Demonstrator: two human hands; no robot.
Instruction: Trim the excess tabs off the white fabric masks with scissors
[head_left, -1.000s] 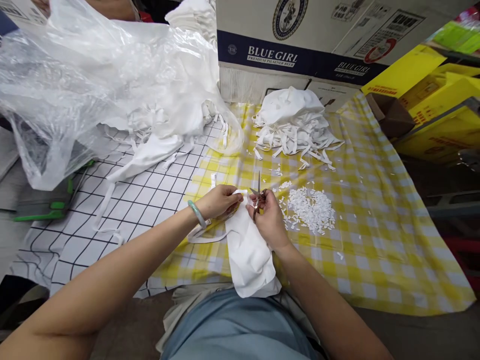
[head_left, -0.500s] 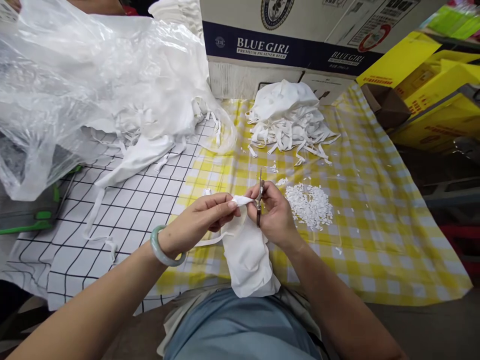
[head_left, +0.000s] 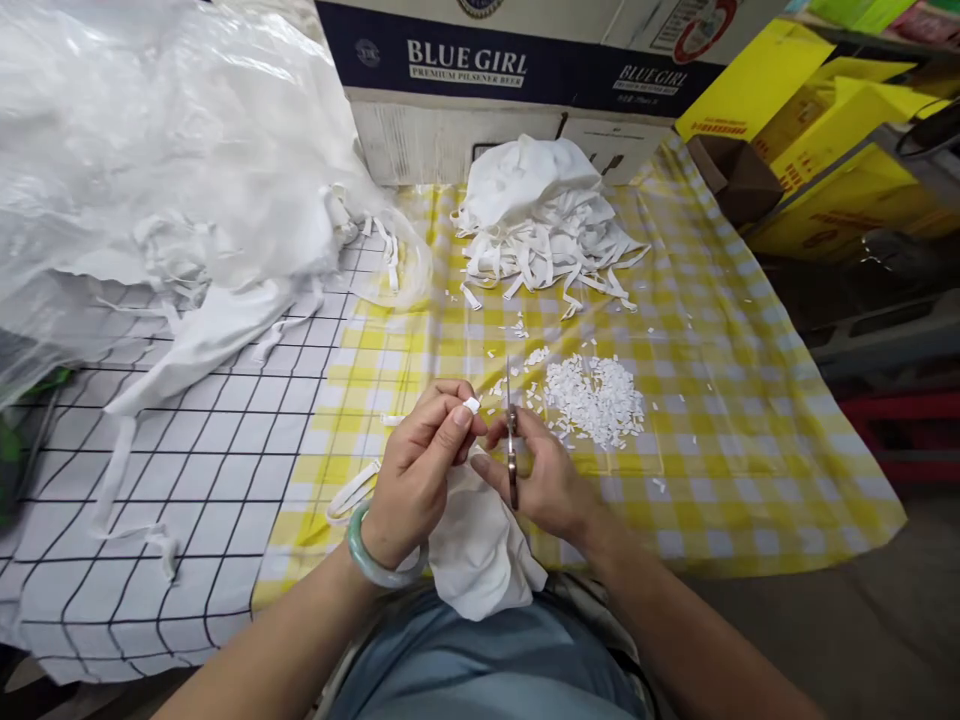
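My left hand, with a green bangle on the wrist, pinches the short end of a white strap between thumb and fingers. My right hand grips small scissors, blades pointing away from me, just right of that strap end. A white cloth piece hangs below both hands over my lap, and its other strap loops out to the left on the yellow checked cloth. A heap of small white snippets lies just beyond my right hand.
A pile of white cloth pieces with straps sits farther back before a Blue Girl cardboard box. A clear plastic bag with more white cloth fills the left, over a black-grid cloth. Yellow boxes stand at right.
The strap end in my left hand is now much shorter than it was. Both hands have drawn closer to me, and the camera has tipped downward.
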